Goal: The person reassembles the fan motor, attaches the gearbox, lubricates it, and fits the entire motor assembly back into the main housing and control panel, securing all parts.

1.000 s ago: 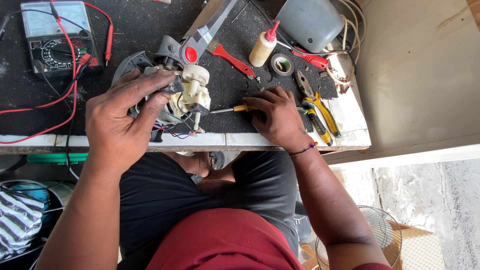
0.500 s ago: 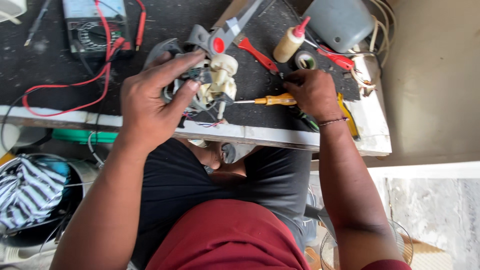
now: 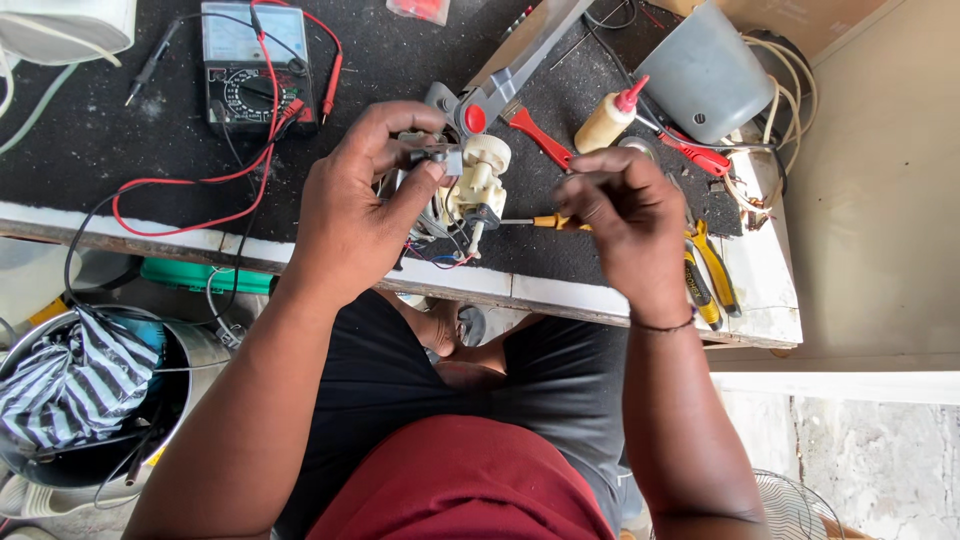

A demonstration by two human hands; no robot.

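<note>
The multimeter (image 3: 257, 65) lies left of the motor assembly (image 3: 470, 190), pliers (image 3: 705, 275) right, all on the workbench (image 3: 640, 305).

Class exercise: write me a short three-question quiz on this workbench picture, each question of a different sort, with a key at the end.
1. True or false: the right hand holds a yellow-handled screwdriver whose tip points at the cream plastic motor assembly.
2. Multiple choice: what lies at the top left of the black bench mat?
A. a black analogue multimeter with red and black leads
B. a hammer
C. a soldering iron
3. Fill in: the left hand grips the motor assembly from its ____ side.

Key: 1 true; 2 A; 3 left.
</note>
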